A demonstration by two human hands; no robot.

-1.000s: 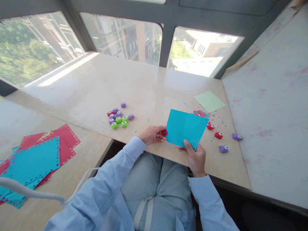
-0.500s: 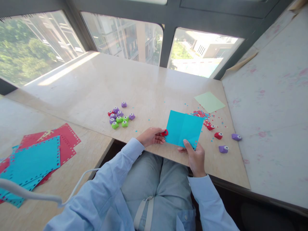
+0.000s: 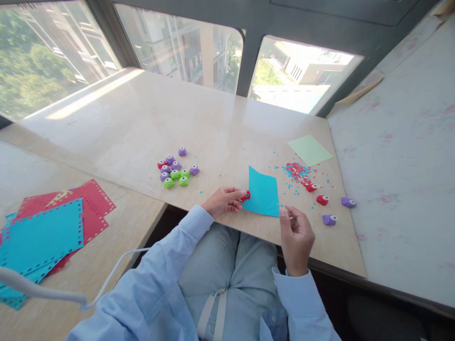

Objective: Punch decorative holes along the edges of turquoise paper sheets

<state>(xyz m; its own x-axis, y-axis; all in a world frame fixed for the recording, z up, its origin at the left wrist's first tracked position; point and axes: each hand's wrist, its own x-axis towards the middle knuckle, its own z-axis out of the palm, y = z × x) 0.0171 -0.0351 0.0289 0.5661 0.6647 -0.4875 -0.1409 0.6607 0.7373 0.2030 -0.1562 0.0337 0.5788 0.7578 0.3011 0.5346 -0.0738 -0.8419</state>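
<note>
Nearest me, the person's right hand [image 3: 296, 239] is hovering just off the lower right corner of the blue sheet [image 3: 263, 193], fingers curled loosely together and, as far as I can tell, holding nothing. Just beyond, the left hand [image 3: 223, 201] is pinching a small red punch [image 3: 246, 195], its grip clamped on the punch, which is biting the left edge of the blue sheet; the sheet is standing tilted above the near edge of the table [image 3: 199, 118]. I judge the punching along that edge to be the step in hand, and the next move calls for the free hand to steady the sheet so the punch can be slid along to a fresh spot. Further right, loose punches [image 3: 329, 219] are lying among red and blue confetti [image 3: 295, 169], with a pale green sheet [image 3: 309, 149] beyond. To the left, a cluster of purple and green punches [image 3: 176, 170] is sitting well apart, and finished punched sheets [image 3: 46, 234] are piled on the side table.
</note>
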